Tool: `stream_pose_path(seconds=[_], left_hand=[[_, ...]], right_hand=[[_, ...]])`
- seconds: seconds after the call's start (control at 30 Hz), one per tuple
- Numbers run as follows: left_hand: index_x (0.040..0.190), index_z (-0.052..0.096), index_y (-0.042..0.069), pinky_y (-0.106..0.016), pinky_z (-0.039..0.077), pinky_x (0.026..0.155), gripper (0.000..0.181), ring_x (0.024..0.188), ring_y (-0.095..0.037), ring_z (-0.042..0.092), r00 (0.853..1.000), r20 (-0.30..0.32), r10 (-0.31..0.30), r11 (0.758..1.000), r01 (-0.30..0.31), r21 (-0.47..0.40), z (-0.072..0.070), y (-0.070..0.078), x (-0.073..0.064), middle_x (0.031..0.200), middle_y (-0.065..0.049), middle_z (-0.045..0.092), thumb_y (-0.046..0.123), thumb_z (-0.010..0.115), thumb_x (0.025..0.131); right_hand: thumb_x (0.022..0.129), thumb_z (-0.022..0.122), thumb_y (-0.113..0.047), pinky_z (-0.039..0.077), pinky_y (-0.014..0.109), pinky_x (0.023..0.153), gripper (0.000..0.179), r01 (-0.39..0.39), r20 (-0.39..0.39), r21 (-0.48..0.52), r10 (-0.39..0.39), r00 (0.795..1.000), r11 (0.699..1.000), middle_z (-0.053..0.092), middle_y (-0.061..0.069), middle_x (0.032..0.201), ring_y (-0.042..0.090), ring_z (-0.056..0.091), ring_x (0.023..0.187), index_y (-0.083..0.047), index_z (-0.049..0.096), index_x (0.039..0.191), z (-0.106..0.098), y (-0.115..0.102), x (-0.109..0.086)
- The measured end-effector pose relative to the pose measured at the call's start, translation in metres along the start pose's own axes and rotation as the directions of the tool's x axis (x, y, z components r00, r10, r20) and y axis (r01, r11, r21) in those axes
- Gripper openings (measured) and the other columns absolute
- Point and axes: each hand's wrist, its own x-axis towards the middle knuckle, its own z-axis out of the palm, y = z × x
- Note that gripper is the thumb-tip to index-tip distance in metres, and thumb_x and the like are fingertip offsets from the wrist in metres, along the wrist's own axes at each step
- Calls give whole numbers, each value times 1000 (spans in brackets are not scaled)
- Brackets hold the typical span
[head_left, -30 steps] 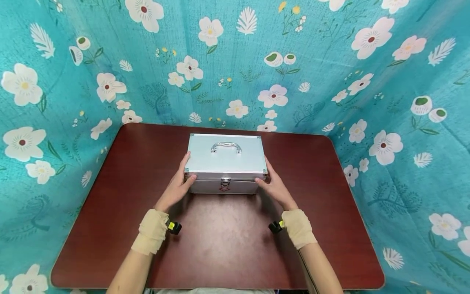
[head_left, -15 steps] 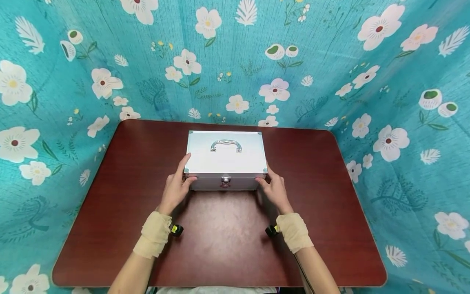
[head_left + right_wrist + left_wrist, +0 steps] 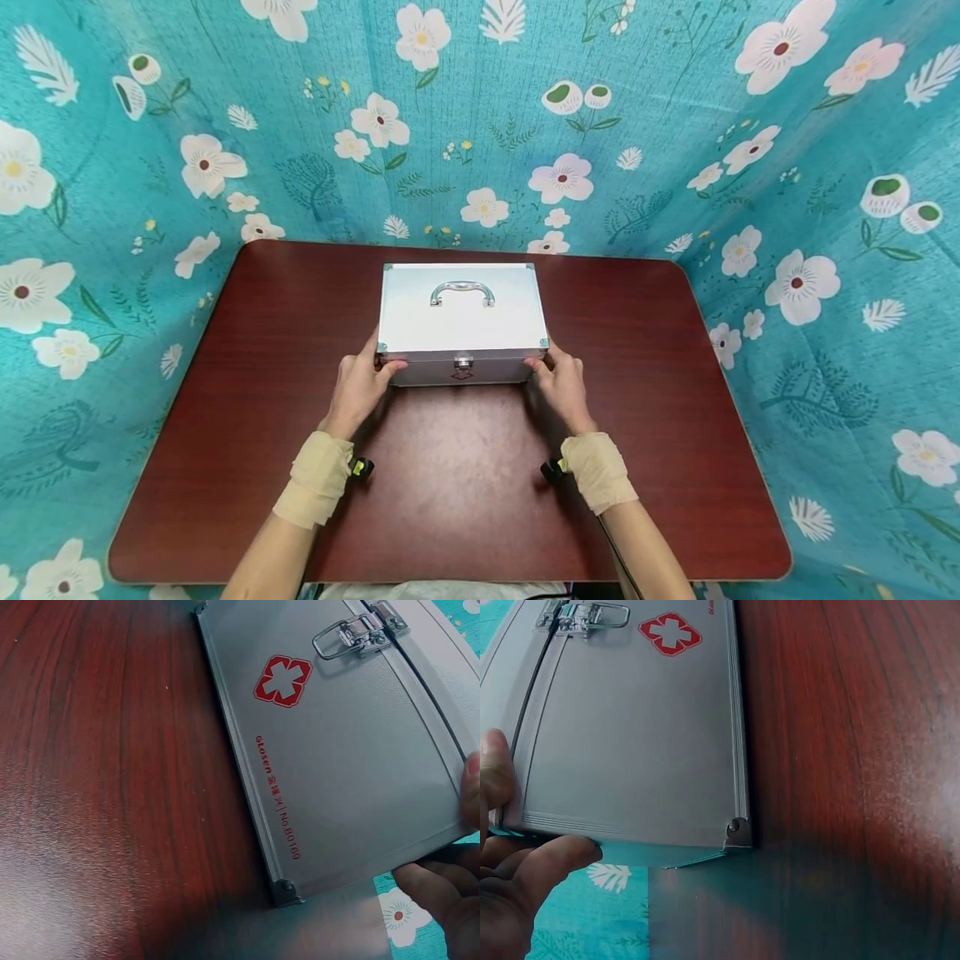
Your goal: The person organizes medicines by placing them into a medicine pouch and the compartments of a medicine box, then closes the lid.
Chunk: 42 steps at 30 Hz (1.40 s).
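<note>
A silver first-aid box (image 3: 462, 329) with a pale lid stands on the table in the head view, its lid down and its arched handle (image 3: 462, 287) on top. My left hand (image 3: 354, 390) holds its left front corner, thumb on the front near the lid seam and fingers at the side. At the right front corner, my right hand (image 3: 564, 387) grips the same way. Both wrist views show a dark seam under the lid. The latch (image 3: 361, 634) has its wire loop standing out from the front, above a red cross emblem (image 3: 283, 680).
The dark red wooden table (image 3: 457, 492) has rounded corners. Blue-green flowered cloth (image 3: 480, 150) hangs behind it and along both sides. Each wrist has a tan wrap, with a small black camera (image 3: 362, 468) on the left one and another camera (image 3: 552, 471) on the right.
The left fingers have slid from the lid's upper side edge down along the side. Both thumbs stay at the front corners. The head view has tilted slightly, raising the lower scene.
</note>
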Motion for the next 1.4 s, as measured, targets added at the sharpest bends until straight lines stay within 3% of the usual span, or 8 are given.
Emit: stream_pose_path(seconds=[0.13,0.37,0.47,0.63,0.73,0.87,1.1,1.4], left_hand=[[149,45,4,-39,45,51,79,48,-14,35,998,-46,53,999,-52,11,2,-2,2,50,-3,46,26,80,81],[146,48,4,-36,43,48,81,48,-12,35,989,-83,126,992,-124,27,5,-9,0,51,-6,51,23,85,76],[145,50,7,-36,45,50,80,47,-11,39,993,-97,68,998,-68,4,5,-9,0,53,-8,55,23,87,75],[139,59,8,-32,46,55,72,46,-9,49,990,-101,-98,993,90,-82,7,-5,0,57,-6,65,28,87,76],[117,70,6,-31,48,56,49,47,-7,52,984,-92,-151,985,141,-101,7,-2,-2,61,-4,69,31,85,78],[88,73,9,-34,51,57,27,48,-8,55,979,-103,-174,982,164,-98,8,2,-4,62,-3,71,31,85,78],[79,77,6,-46,57,67,29,58,-21,69,965,-161,-207,977,197,-78,11,6,-5,65,-8,74,32,89,73],[74,78,4,-50,55,62,28,58,-30,70,938,-251,-240,971,237,-44,19,10,-7,60,-10,71,30,88,72]], right_hand=[[86,77,-15,43,22,50,39,7,-40,-11,-7,999,1000,74,15,75,14,54,54,-2,70,123,2,0,0],[85,77,-17,49,31,54,46,-20,-53,-38,17,998,999,76,16,83,17,60,61,-4,67,129,5,1,-5],[86,76,-17,49,31,54,42,-14,-53,-35,12,999,999,76,16,82,16,59,60,-4,69,125,8,2,-5],[85,78,-18,47,29,53,39,1,-65,-41,-4,998,999,74,13,74,13,56,56,-4,71,120,9,2,-6],[85,79,-21,46,29,54,38,2,-77,-55,-7,997,998,71,10,66,11,54,55,-4,72,118,8,1,-6],[85,79,-25,46,31,55,41,-15,-75,-49,12,997,999,70,8,64,11,53,55,-6,71,121,6,-1,-6],[83,81,-26,43,27,54,33,-77,-93,-32,73,993,997,71,8,65,12,51,54,-8,76,111,6,-5,-4],[81,83,-22,43,28,52,22,-114,-135,-40,107,985,993,71,10,63,12,53,53,-4,78,93,12,-8,-4]])
